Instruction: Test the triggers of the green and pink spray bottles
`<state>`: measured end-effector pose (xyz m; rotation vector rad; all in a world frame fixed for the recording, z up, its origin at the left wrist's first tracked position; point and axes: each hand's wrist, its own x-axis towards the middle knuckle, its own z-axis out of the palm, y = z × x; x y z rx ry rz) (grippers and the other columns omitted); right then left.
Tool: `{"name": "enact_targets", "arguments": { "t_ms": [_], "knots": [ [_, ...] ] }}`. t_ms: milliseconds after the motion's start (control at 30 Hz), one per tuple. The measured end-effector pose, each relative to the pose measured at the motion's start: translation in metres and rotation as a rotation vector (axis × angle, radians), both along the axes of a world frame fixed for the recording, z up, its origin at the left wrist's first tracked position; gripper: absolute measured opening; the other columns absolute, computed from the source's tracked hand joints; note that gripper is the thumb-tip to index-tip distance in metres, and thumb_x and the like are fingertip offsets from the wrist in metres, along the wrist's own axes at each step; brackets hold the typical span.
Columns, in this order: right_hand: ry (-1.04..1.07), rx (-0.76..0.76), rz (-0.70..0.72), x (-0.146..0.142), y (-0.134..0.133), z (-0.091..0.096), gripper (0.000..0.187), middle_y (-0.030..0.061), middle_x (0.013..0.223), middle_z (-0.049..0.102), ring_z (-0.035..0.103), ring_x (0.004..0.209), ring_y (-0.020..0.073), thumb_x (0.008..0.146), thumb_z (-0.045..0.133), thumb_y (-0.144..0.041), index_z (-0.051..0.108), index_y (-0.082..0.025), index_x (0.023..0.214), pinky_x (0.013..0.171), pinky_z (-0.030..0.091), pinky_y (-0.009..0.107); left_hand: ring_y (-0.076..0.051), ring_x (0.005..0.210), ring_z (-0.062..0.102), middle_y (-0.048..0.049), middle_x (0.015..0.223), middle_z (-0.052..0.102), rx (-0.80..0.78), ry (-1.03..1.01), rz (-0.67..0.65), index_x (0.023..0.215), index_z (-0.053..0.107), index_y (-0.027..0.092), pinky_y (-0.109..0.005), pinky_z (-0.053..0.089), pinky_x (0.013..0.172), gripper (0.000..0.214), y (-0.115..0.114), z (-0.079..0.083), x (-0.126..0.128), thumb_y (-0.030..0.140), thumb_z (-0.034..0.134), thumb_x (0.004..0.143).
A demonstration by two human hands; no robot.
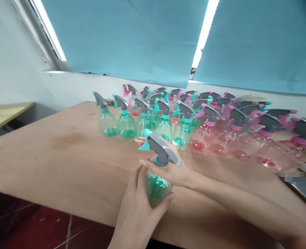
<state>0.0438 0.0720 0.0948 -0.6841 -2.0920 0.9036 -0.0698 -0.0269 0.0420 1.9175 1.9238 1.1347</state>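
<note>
Spray bottle is in both hands near the table's front edge; my feed can't show whether its base touches. I have the left hand part-open, cupped around its body, the right hand wrapped at the neck. Green bottles and pink bottles stand behind.

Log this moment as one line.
left hand: cupping translucent green plastic spray bottle; right hand: around its neck; behind: other green spray bottles, translucent pink spray bottles; surface: brown wooden table
</note>
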Motion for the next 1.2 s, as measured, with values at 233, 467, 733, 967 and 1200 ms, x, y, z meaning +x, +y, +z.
{"name": "enact_targets", "arguments": {
  "t_ms": [233,467,733,967,1200],
  "knots": [
    [0.098,-0.044,0.184,-0.076,0.007,0.019,0.056,0.0044,0.110,0.065,0.066,0.083,0.0177,0.067,0.078,-0.040,0.054,-0.023,0.115,0.079,0.054,0.035,-0.035,0.107,0.061,-0.0111,0.121,0.058,-0.048,0.098,0.182,0.133,0.041,0.024,-0.048,0.052,0.083,0.061,0.004,0.024,-0.064,0.048,0.062,0.081],
    [-0.284,0.160,0.234,-0.101,0.050,0.037,0.066,0.0138,0.130,0.057,0.062,0.105,0.0249,0.074,0.070,-0.048,0.051,-0.016,0.129,0.086,0.051,0.039,-0.033,0.113,0.058,-0.0109,0.122,0.055,-0.063,-0.060,0.306,0.127,0.044,0.020,-0.045,0.048,0.091,0.065,0.020,0.034,-0.155,0.060,0.061,0.078],
    [-0.321,0.152,-0.037,-0.149,0.088,0.039,0.058,0.0217,0.122,0.061,0.069,0.090,0.0283,0.082,0.062,-0.040,0.051,-0.006,0.128,0.076,0.051,0.035,-0.036,0.118,0.053,-0.0168,0.121,0.057,-0.020,0.005,0.405,0.122,0.051,0.013,-0.046,0.040,0.099,0.064,0.086,0.047,-0.236,0.049,0.072,0.073],
    [-0.369,0.059,-0.092,-0.172,0.098,0.040,0.049,0.0165,0.081,0.071,0.067,0.052,0.0229,0.084,0.058,-0.039,0.052,-0.003,0.118,0.059,0.050,0.033,-0.030,0.126,0.047,-0.0202,0.134,0.050,0.182,-0.066,0.468,0.133,0.042,0.008,-0.039,0.037,0.103,0.065,0.138,0.021,-0.266,0.039,0.069,0.083],
    [-0.408,-0.078,-0.149,-0.195,0.104,0.032,0.054,0.0157,0.071,0.071,0.064,0.043,0.0201,0.083,0.060,-0.039,0.050,0.003,0.115,0.047,0.048,0.028,-0.028,0.113,0.056,-0.0107,0.132,0.051,0.308,-0.103,0.479,0.128,0.052,0.018,-0.051,0.047,0.092,0.038,0.168,0.001,-0.274,0.031,0.061,0.093]
  ]
}}
